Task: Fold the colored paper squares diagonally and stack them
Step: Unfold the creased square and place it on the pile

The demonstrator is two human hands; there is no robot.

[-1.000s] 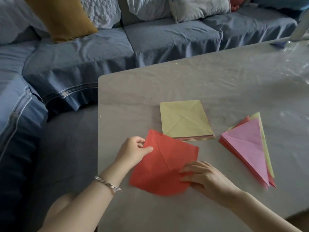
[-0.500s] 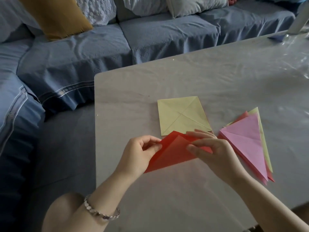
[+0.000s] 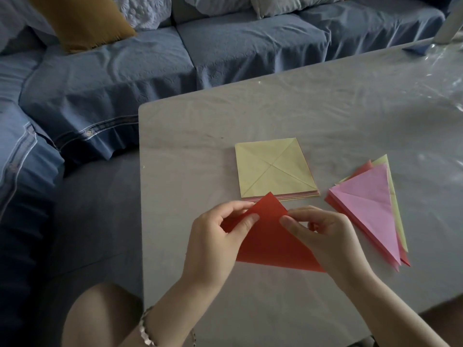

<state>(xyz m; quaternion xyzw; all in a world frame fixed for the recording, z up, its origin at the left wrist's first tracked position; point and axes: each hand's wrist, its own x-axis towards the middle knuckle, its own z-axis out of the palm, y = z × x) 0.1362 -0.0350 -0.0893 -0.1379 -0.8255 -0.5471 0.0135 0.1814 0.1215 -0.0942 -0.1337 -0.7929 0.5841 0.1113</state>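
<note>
Currently I read the red paper (image 3: 270,241) as a folded triangle with its apex at 12 o'clock, low over the near part of the table (image 3: 275,108). I cannot tell whether it touches the surface.

Hand state:
- Left hand (image 3: 215,241): pinches the triangle's left edge near the apex, thumb on top.
- Right hand (image 3: 330,236): pinches the right edge near the apex, thumb on top, and hides the triangle's right corner.

Surroundings, taken from the red paper:
- 12 o'clock: stack of flat squares (image 3: 273,169), yellow sheet with crossed creases on top. The red apex covers part of its near edge.
- 2 o'clock: pile of folded triangles (image 3: 368,201), pink on top, red and yellow edges showing beneath, just beside the right hand and apart from it.
- 1 o'clock, far table corner: small blue object (image 3: 416,49) beside a white object (image 3: 448,23).
- 10 to 12 o'clock, beyond the table: blue sofa (image 3: 225,46) with a mustard cushion (image 3: 82,21).
- 7 o'clock: bracelet (image 3: 145,331) on the left wrist.
</note>
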